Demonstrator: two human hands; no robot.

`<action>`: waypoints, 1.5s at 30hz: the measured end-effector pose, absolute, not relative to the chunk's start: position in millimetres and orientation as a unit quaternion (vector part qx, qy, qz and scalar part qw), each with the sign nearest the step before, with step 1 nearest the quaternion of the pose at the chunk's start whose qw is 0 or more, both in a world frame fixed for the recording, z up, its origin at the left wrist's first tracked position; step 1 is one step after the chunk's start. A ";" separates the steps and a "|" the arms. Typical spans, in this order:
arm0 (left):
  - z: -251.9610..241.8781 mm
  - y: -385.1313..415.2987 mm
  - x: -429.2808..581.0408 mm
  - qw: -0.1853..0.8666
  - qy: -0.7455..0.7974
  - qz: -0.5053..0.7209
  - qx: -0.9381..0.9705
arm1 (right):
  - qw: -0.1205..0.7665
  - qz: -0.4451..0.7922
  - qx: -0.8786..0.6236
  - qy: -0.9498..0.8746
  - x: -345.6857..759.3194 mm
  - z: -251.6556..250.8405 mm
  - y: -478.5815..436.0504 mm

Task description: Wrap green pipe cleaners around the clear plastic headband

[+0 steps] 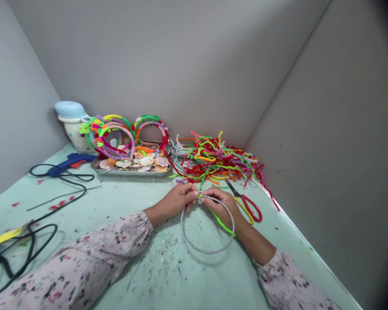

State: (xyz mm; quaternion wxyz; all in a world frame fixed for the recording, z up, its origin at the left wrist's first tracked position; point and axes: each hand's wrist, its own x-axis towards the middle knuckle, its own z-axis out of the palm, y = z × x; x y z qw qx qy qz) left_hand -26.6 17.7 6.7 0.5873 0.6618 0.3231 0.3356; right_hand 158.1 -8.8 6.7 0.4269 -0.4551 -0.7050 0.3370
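Note:
My left hand [177,200] and my right hand [224,206] meet at the far side of a thin metal ring [194,241] that lies over the pale green table [155,275]. Both hands pinch the ring where a green pipe cleaner [224,224] is wound onto it. The pipe cleaner's loose end trails down along the ring beside my right wrist. Both sleeves are floral.
Red-and-yellow-handled scissors [247,204] lie just right of my right hand. A pile of coloured pipe cleaners [216,159] sits behind. A metal tray [129,171] holds shells and wrapped rings [123,135]. A blue glue gun [69,163], black cords [35,232] and a white jar [71,125] are at left.

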 end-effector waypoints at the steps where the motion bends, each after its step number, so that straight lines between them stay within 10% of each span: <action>1: 6.9 17.7 -26.8 0.589 0.323 0.333 0.662 | 0.430 0.331 -0.453 -0.707 158.1 5.9 -8.7; 45: 16.7 21.8 -32.0 0.654 0.315 0.291 0.623 | 0.388 0.045 -0.347 -0.853 161.4 4.7 -13.7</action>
